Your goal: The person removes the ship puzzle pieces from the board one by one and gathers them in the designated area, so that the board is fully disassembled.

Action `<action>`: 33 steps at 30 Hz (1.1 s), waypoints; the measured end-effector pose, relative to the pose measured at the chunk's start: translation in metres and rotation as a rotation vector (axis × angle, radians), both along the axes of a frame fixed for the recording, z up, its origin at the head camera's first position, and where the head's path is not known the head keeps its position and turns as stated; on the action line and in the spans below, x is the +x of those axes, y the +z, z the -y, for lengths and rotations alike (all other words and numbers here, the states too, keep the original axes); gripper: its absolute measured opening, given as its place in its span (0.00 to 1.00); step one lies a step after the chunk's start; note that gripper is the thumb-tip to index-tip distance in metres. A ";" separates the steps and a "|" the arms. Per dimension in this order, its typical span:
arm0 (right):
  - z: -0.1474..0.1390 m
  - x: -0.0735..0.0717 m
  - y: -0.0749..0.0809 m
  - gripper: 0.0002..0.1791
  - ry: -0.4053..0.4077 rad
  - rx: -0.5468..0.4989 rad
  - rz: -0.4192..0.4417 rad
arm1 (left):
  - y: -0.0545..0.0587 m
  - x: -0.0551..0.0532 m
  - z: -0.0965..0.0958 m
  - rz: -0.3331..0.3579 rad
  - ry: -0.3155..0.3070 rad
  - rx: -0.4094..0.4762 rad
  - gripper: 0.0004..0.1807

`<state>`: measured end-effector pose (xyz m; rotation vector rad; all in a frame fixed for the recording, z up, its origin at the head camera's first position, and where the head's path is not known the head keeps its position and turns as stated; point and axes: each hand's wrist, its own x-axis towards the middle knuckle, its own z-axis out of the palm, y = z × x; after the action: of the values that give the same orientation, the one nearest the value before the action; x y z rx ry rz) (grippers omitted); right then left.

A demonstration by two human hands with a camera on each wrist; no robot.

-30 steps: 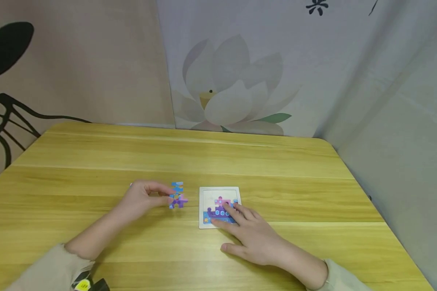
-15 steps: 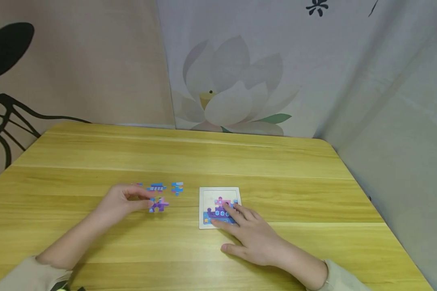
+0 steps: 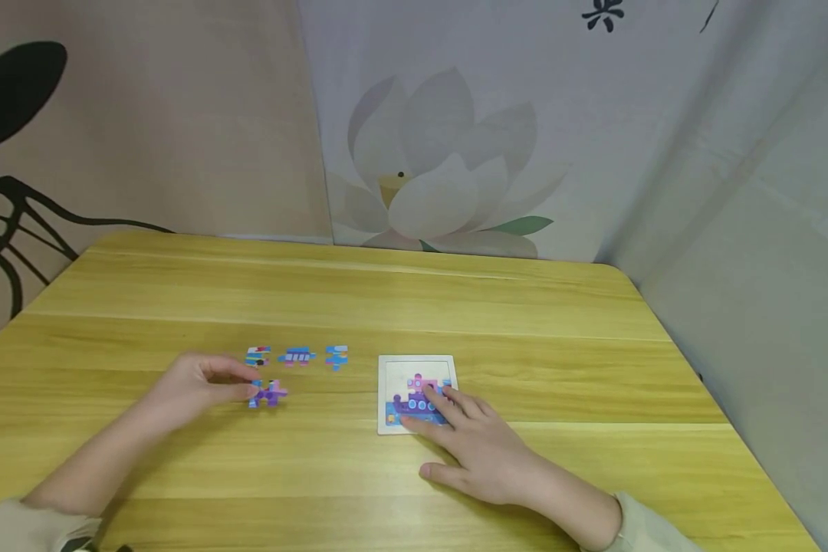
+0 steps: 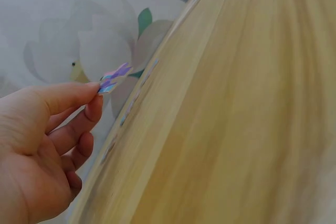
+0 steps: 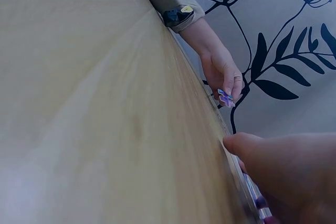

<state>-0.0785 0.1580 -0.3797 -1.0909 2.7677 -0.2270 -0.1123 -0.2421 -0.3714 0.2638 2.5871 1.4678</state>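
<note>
Closed in a pinch, the person's left-hand grip (image 3: 200, 389) holds a small purple, pink and blue jigsaw piece with knobbed edges (image 3: 269, 394) by its left margin, thumb against fingertip, while the other fingers curl loosely beneath and bear on nothing. In the left wrist view the piece shows against the curtain, so it is off the tabletop (image 3: 524, 307), slightly tilted, most of it projecting beyond the fingertips. It looks like thin card: probably very light and fairly stiff, with a smooth printed face that could slide or swivel under a careless pinch. Its narrow knobs are likely the weakest parts, apt to crease, so the broader body near one edge seems the best place to take hold, with light pressure. Just beyond the grip, three loose multicoloured jigsaw pieces (image 3: 297, 356) lie flat in a row, spaced apart; such thin things would probably need a fingernail under an edge to lift. Farther right lies a square white puzzle tray with a raised border (image 3: 382, 395), its lower part filled by a purple-and-pink boat picture on blue (image 3: 421, 402). Over its lower right, the right hand (image 3: 479, 448) spreads its fingers, fingertips resting on the fitted pieces and gripping nothing, which should help steady so light a tray.
</note>
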 end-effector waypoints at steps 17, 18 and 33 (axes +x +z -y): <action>0.000 -0.001 0.000 0.33 0.008 0.006 -0.011 | -0.007 -0.010 0.023 0.026 -0.042 -0.058 0.14; 0.000 -0.001 0.000 0.33 0.008 0.005 -0.011 | -0.007 -0.010 0.023 0.021 -0.044 -0.068 0.14; -0.001 -0.001 -0.001 0.33 0.013 -0.001 -0.015 | -0.012 -0.010 0.021 -0.204 -0.086 -0.196 0.05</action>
<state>-0.0794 0.1586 -0.3807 -1.1155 2.7733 -0.2192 -0.1223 -0.2633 -0.3832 0.5161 2.8137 1.2052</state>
